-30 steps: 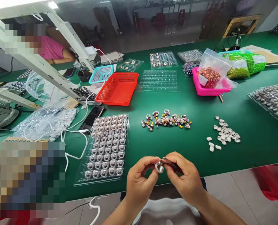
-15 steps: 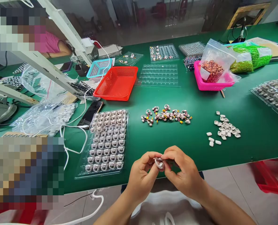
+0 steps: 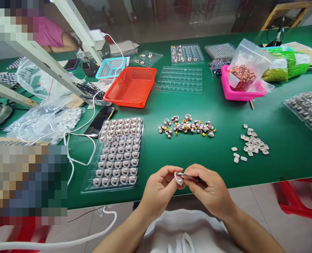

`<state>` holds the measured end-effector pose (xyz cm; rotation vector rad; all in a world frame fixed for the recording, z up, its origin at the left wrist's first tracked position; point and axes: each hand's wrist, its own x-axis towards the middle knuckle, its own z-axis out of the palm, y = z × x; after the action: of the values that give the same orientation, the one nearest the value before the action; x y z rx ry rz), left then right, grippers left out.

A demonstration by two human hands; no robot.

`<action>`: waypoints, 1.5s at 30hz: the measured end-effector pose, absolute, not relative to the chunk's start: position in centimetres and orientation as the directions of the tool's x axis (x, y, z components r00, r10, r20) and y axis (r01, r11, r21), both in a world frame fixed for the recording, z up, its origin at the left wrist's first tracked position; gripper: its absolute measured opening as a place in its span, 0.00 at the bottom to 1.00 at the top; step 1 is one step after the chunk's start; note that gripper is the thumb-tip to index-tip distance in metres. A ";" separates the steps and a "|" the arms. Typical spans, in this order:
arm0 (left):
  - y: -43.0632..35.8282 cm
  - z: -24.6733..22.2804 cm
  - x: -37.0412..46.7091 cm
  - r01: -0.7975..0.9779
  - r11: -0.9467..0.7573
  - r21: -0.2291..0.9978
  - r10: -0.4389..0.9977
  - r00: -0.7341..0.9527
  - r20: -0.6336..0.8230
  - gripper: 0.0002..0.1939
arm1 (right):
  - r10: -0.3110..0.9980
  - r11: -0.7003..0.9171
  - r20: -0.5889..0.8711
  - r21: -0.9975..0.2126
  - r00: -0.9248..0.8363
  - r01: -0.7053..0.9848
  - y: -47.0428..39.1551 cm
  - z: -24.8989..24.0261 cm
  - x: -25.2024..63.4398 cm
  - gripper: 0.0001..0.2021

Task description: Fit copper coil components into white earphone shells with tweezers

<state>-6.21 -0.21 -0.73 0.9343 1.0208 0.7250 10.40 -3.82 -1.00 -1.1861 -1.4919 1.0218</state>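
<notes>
Near the table's front edge, my left hand [image 3: 160, 191] pinches a small white curved part [image 3: 179, 178] between thumb and fingers. My right hand [image 3: 210, 188] is closed on a thin dark tool [image 3: 194, 178], whose tip touches the white part. Beyond my hands lies a loose row of small white parts with red and yellow bits [image 3: 195, 127]. To the right is a scatter of small white caps [image 3: 254, 144]. A clear tray [image 3: 116, 154] filled with rows of silvery-white curved parts stands left of my hands.
Behind are a red basket [image 3: 132, 86], a blue basket [image 3: 111, 67], a pink basket [image 3: 244, 95] holding a bag, and a clear tray [image 3: 181, 79]. A phone [image 3: 100, 121] and white cable lie left. Another person's arm [image 3: 67, 43] shows at the upper left.
The dark tool now shows more plainly between my right fingers, its tip against the white part. The camera view has shifted slightly, moving the left tray up and left in view.
</notes>
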 end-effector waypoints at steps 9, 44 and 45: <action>1.0 -0.3 -6.8 -0.100 0.588 0.803 0.729 0.495 -0.472 0.13 | 0.922 0.368 0.300 -0.874 -0.244 0.317 -3.9 -1.2 10.8 0.13; 1.4 -1.7 -7.9 0.012 0.678 0.735 0.611 0.546 -0.573 0.15 | 0.930 0.168 0.026 -0.916 -0.366 0.364 -1.8 -1.1 11.0 0.09; 1.3 -1.7 -7.9 -0.016 0.652 0.758 0.644 0.539 -0.543 0.14 | 0.942 0.133 0.006 -0.925 -0.336 0.356 -1.8 -1.2 11.0 0.08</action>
<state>-7.85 1.30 -1.70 0.7770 0.9296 0.4431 10.98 -1.85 -1.20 -1.2526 -1.7844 1.1910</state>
